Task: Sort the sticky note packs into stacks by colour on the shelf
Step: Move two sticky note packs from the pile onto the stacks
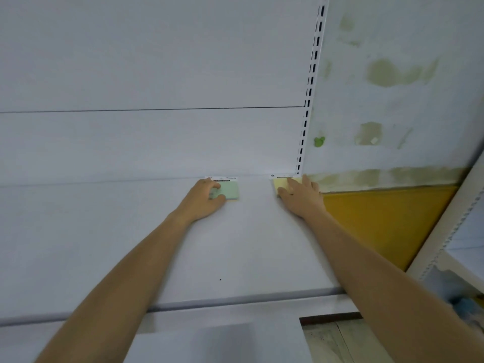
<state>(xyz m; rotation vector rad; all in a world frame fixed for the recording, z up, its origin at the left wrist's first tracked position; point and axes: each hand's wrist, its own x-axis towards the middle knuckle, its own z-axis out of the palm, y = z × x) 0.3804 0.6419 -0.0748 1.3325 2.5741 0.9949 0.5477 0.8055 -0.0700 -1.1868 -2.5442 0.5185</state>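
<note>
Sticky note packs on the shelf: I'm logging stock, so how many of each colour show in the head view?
green sticky note pack: 1
yellow sticky note pack: 1
Total: 2 visible on top; the view does not show whether more packs lie beneath either one.

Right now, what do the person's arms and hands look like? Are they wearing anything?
Both arms are bare all the way to the picture's edge: no sleeve shows on the left arm or the right arm. The left hand and right hand wear no gloves, and I see no watch, bracelet or ring, though the fingers are a little blurry.
</note>
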